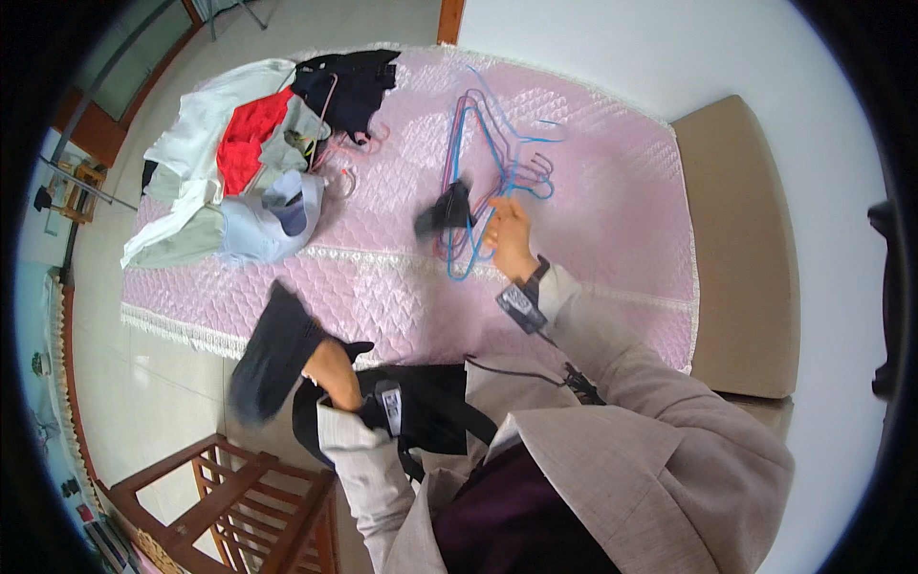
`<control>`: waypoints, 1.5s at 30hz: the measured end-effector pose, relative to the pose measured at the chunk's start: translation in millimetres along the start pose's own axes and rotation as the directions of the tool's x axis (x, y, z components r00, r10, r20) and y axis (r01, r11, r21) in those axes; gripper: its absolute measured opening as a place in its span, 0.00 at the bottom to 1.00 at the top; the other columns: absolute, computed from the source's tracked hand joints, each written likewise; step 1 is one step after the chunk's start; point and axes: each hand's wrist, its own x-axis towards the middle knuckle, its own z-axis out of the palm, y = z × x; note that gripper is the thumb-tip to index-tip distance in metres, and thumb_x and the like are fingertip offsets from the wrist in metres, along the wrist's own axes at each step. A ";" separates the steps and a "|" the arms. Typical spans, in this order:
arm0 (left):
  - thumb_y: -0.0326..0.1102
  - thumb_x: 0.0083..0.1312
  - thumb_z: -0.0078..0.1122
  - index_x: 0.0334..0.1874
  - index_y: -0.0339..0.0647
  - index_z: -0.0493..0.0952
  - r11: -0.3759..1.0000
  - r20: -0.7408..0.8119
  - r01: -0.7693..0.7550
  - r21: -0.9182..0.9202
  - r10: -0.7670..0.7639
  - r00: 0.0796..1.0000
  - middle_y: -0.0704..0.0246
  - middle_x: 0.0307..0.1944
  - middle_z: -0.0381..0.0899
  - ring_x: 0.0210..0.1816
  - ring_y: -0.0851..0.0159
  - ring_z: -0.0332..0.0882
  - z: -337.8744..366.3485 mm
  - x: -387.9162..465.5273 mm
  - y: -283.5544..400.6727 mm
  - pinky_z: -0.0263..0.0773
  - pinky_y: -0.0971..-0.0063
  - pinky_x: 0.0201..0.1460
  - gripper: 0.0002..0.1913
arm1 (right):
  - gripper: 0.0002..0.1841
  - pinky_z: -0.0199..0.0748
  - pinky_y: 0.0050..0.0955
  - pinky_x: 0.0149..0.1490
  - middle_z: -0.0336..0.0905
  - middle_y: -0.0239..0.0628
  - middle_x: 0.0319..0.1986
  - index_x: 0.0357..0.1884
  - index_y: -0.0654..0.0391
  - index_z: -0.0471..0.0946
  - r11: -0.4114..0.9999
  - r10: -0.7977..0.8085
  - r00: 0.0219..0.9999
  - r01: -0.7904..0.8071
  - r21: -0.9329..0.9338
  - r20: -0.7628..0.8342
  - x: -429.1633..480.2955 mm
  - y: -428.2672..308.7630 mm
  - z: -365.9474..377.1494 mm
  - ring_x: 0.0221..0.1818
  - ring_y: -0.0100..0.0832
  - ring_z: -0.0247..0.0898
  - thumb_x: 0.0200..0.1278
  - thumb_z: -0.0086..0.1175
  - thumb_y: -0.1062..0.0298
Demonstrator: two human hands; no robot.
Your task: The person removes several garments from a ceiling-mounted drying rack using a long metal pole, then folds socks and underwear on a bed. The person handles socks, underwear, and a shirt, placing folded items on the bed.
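My left hand (333,373) is at the near left edge of the bed, holding a black cloth garment (269,359) that hangs blurred beyond the bed's edge. My right hand (509,233) is over the pile of blue, purple and pink hangers (459,158), with its fingers at a light blue hanger (513,154) that looks blurred. Just left of this hand, a smaller black cloth item (446,212) lies or hangs over the hangers; whether it is attached to one cannot be told.
At the left of the pink quilted bedcover (380,280) lie white clothes (197,115), a red garment (251,140), a black garment (351,90), a light blue garment (276,222) and pink hangers (358,143). A brown headboard (739,251) stands right, a wooden chair (229,502) lower left.
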 end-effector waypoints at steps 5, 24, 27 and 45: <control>0.34 0.64 0.50 0.37 0.32 0.71 0.850 0.547 0.082 0.521 -0.406 0.732 0.44 0.26 0.75 0.29 0.37 0.73 1.9 -54.2 -43.9 0.67 0.52 0.30 0.10 | 0.08 0.41 0.20 0.15 0.50 0.21 0.13 0.31 0.54 0.69 0.986 0.142 0.961 -0.117 0.115 -0.239 46.9 41.6 -29.7 0.11 0.16 0.43 0.68 0.45 0.63; 0.31 0.51 0.64 0.63 0.33 0.60 0.995 0.854 -0.087 -0.039 0.079 0.515 0.41 0.62 0.58 0.62 0.39 0.58 148.7 -83.9 23.4 0.56 0.56 0.65 0.36 | 0.13 0.43 0.17 0.16 0.53 0.21 0.13 0.41 0.60 0.72 0.998 0.052 0.877 -0.030 -0.054 0.477 -40.4 -99.4 -6.9 0.11 0.15 0.45 0.71 0.41 0.62; 0.30 0.52 0.62 0.60 0.35 0.65 0.991 0.889 -0.128 -0.031 0.086 0.449 0.43 0.62 0.58 0.62 0.41 0.58 141.3 -95.5 23.0 0.55 0.55 0.65 0.31 | 0.12 0.43 0.17 0.16 0.54 0.22 0.13 0.36 0.59 0.71 0.999 -0.036 0.978 0.037 0.002 0.205 12.8 -63.6 -36.6 0.11 0.15 0.46 0.69 0.45 0.60; 0.19 0.51 0.59 0.64 0.32 0.57 0.967 0.587 0.189 -0.172 -0.053 0.808 0.46 0.61 0.60 0.61 0.44 0.60 125.8 -81.7 9.9 0.59 0.64 0.63 0.36 | 0.09 0.45 0.18 0.16 0.64 0.25 0.15 0.32 0.60 0.73 0.850 0.516 0.659 -0.475 -0.228 0.547 10.6 0.2 17.1 0.11 0.16 0.49 0.65 0.52 0.64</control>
